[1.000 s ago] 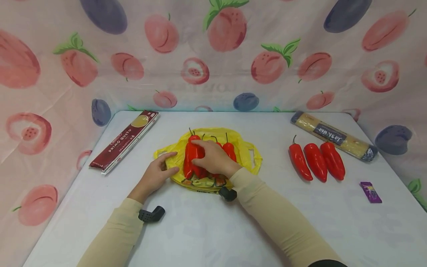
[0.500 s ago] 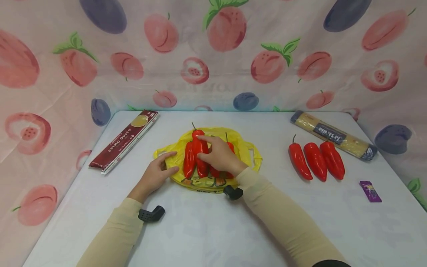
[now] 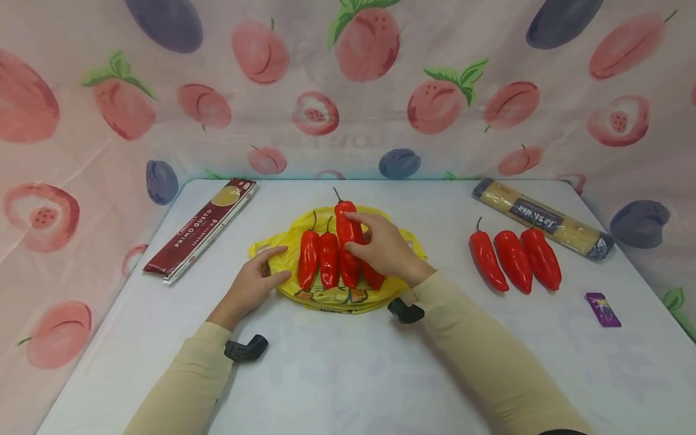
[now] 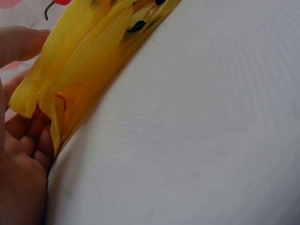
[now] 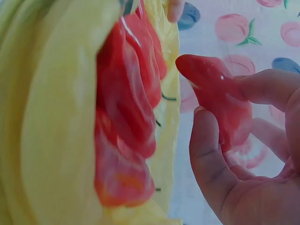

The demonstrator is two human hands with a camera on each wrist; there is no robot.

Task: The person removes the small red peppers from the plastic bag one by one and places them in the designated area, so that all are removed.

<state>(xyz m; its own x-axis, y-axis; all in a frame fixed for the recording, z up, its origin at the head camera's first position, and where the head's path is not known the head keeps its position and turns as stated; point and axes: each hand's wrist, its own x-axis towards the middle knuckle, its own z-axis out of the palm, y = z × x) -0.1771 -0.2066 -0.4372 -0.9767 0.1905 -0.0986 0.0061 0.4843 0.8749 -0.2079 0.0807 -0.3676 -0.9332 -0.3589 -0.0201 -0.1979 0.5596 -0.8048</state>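
Observation:
My right hand [image 3: 387, 244] pinches a long red pepper [image 3: 348, 226] between thumb and fingers, stem pointing away. In the right wrist view this pepper [image 5: 218, 89] is held apart from the peppers [image 5: 133, 89] in the bag. It stands over an opened yellow plastic bag [image 3: 290, 284]. On the bag lie two red peppers side by side, a left one [image 3: 308, 258] and a shorter one [image 3: 328, 260]. Another pepper [image 3: 373, 278] is partly hidden under my right hand. My left hand [image 3: 251, 289] rests against the bag's left edge, thumb and forefinger spread apart.
Three red peppers [image 3: 513, 261] lie in a row on the right of the white table [image 3: 337, 374]. Behind them lies a pasta pack [image 3: 538, 217]; a small purple wrapper [image 3: 602, 309] is nearer. A maroon spaghetti pack [image 3: 203, 229] lies at the left.
My right hand has drawn one pepper up from the group and moved it to the right, uncovering the two left peppers. My left hand has stayed at the bag's edge.

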